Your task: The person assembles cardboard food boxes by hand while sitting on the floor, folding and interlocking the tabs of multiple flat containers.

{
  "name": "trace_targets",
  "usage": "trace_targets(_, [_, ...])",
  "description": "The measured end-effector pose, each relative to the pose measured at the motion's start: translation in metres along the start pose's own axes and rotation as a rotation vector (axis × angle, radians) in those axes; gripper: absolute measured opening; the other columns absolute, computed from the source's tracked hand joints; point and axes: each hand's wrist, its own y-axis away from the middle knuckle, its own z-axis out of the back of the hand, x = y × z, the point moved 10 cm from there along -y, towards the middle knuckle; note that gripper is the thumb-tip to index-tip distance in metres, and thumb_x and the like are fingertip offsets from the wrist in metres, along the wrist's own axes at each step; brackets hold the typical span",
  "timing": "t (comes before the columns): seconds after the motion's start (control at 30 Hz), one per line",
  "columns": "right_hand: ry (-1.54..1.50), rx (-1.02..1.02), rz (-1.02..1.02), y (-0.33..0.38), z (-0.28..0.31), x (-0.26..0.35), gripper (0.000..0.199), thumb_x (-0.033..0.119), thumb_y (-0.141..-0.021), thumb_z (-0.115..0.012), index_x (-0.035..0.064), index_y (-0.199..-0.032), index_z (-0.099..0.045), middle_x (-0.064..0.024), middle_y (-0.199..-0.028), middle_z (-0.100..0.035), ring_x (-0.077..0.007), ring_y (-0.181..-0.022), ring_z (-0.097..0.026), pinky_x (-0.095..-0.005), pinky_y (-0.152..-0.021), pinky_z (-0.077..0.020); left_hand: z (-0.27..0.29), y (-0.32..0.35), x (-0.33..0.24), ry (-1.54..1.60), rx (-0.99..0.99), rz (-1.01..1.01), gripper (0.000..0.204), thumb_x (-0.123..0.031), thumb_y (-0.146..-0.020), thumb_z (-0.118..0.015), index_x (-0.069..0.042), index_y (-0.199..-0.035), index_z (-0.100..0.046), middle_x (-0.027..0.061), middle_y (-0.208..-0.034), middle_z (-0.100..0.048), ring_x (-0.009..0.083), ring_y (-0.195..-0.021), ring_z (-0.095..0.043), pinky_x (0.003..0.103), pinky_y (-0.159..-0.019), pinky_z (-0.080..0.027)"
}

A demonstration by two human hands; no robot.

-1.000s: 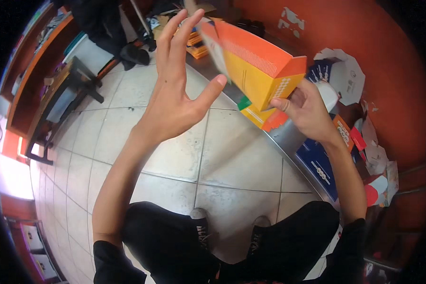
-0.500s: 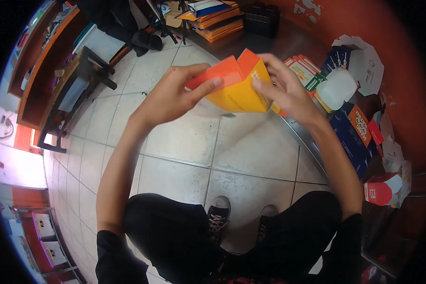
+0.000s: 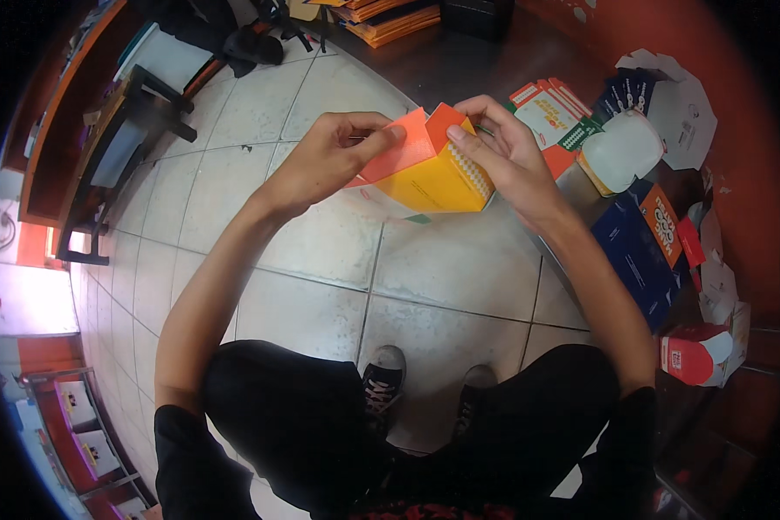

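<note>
Over floor tiles [image 3: 303, 321] | yellow carton [image 3: 429, 186] | orange flaps [image 3: 407, 146] up | white-patterned end [image 3: 470, 173]

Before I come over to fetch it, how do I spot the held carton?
Find the red wall on the right, then the dark table along it. In front of the table's edge, the left hand and right hand hold the carton. Yellow with orange upper panels, it alone is in hand; the blue-and-orange packaging lies on the table.

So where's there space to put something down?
The dark bench has room between the black box and the white-red cartons. So does the tiled floor, between the shoes and the held yellow carton. It's crowded around the white container and blue carton.
</note>
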Motion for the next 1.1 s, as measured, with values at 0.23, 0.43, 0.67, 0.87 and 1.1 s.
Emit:
trace_targets(0.23, [0.248,0.038,0.166,0.001,-0.003,0.010,0.024,0.020,-0.098,-0.066,0.0008,-0.111,-0.061,-0.0013,-0.100,-0.064,-0.0082,-0.098,-0.056,-0.0254,-0.086,-0.0458,-0.003,0.002,0.004,-0.031,0.100,0.069,0.034,-0.029,-0.100,-0.060,0.000,-0.111,-0.074,0.0025,-0.087,-0.071,0.0105,-0.084,-0.063,0.027,-0.087,-0.048])
trace_targets(0.43, [0.199,0.011,0.121,0.001,0.006,-0.004,0.024,0.019,-0.097,-0.067,-0.0001,-0.111,-0.060,-0.0002,-0.098,-0.059,-0.0080,-0.093,-0.054,-0.0241,-0.084,-0.0452,-0.013,0.004,0.011,-0.020,0.244,0.099,0.036,-0.031,-0.099,-0.064,-0.001,-0.116,-0.072,0.0040,-0.096,-0.072,0.0113,-0.091,-0.065,0.029,-0.091,-0.049])
trace_targets(0.67, [0.108,-0.124,0.137,-0.001,0.032,0.000,0.023,0.018,-0.098,-0.066,0.0016,-0.112,-0.059,-0.0003,-0.099,-0.059,-0.0074,-0.095,-0.054,-0.0238,-0.085,-0.0460,-0.005,0.005,0.014,0.004,0.272,-0.054,0.030,-0.024,-0.095,-0.070,0.000,-0.114,-0.070,0.0063,-0.106,-0.072,0.0141,-0.099,-0.066,0.033,-0.095,-0.051])
trace_targets(0.87, [0.221,-0.185,-0.009,0.002,0.031,-0.010,0.022,0.018,-0.099,-0.063,0.0054,-0.116,-0.061,-0.0031,-0.106,-0.061,-0.0102,-0.097,-0.056,-0.0257,-0.085,-0.0469,-0.002,0.008,-0.006,-0.293,0.164,-0.248,0.032,-0.021,-0.091,-0.072,0.001,-0.114,-0.070,0.0110,-0.100,-0.073,0.0189,-0.096,-0.069,0.035,-0.093,-0.054])
trace_targets(1.1, [0.996,-0.107,0.624,0.024,-0.021,0.070,0.034,0.004,-0.090,-0.056,0.0076,-0.122,-0.062,-0.0104,-0.115,-0.060,-0.0260,-0.115,-0.052,-0.0417,-0.101,-0.0374,-0.007,0.012,-0.018,-0.488,0.045,-0.307,0.028,-0.011,-0.088,-0.073,0.003,-0.111,-0.070,0.0177,-0.099,-0.074,0.0276,-0.089,-0.072,0.038,-0.086,-0.057])
